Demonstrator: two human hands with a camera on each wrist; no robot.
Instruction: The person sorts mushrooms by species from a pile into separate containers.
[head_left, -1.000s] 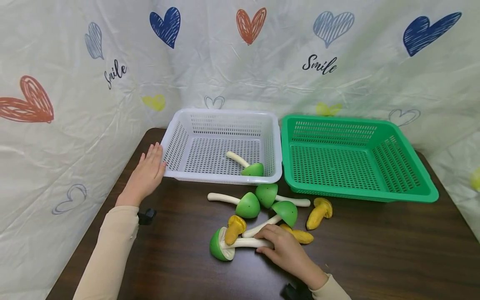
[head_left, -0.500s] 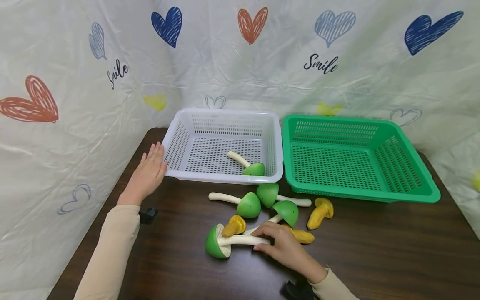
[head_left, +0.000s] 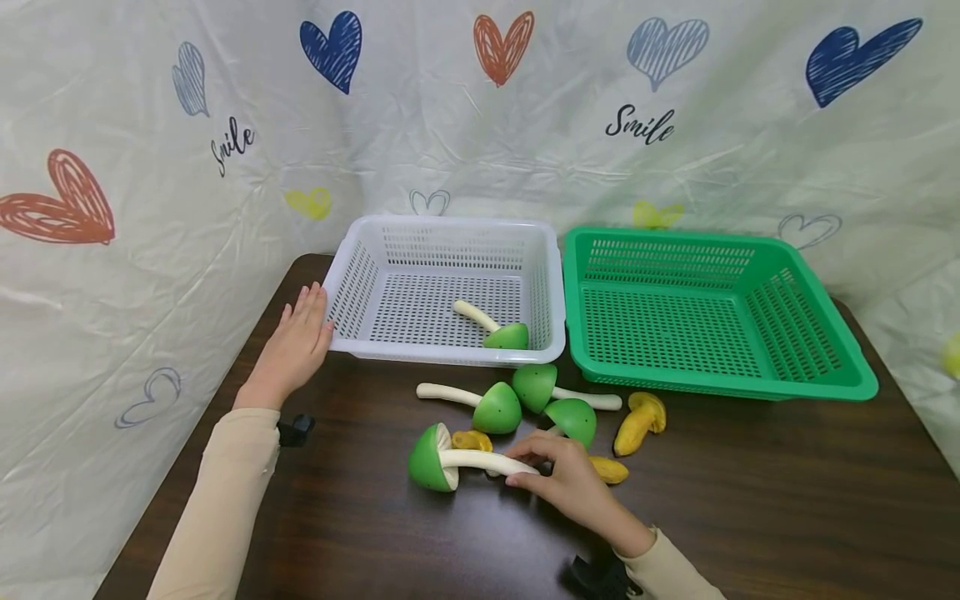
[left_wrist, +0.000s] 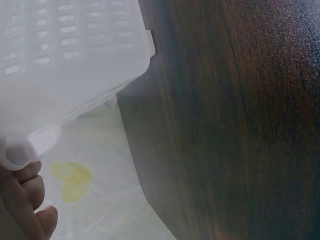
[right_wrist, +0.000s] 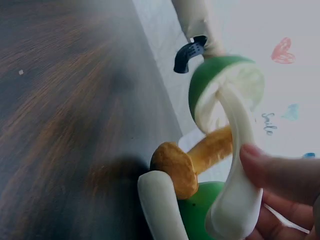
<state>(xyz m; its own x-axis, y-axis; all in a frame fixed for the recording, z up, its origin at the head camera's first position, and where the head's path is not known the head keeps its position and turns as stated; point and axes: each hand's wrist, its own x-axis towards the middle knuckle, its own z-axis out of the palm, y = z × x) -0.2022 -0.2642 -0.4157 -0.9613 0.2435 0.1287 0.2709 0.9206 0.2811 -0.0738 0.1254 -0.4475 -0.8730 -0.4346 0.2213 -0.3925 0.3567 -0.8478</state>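
Observation:
My right hand [head_left: 570, 483] pinches a green-capped toy mushroom [head_left: 431, 460] by its white stem between thumb and fingers. In the right wrist view the held mushroom's stem [right_wrist: 242, 130] rises past a yellow-brown mushroom [right_wrist: 175, 167]. Part of that yellow mushroom [head_left: 471, 440] shows behind the held one in the head view. My left hand [head_left: 292, 346] lies with straight fingers against the left side of the white basket [head_left: 450, 354]. Three other green-capped mushrooms lie just in front of the baskets, one [head_left: 497, 408] pointing its stem left. Another green-capped mushroom [head_left: 506, 336] rests inside the white basket.
A green basket [head_left: 720, 385] stands right beside the white one. One yellow mushroom [head_left: 639, 423] lies before it, and another [head_left: 609, 469] is partly behind my right hand. A pale cloth with printed hearts hangs behind the dark wooden table [head_left: 360, 533].
My right hand has raised the green-capped mushroom off the group, its cap shifting left and up. The yellow mushroom that leaned on it has tipped back. My left hand has stayed put.

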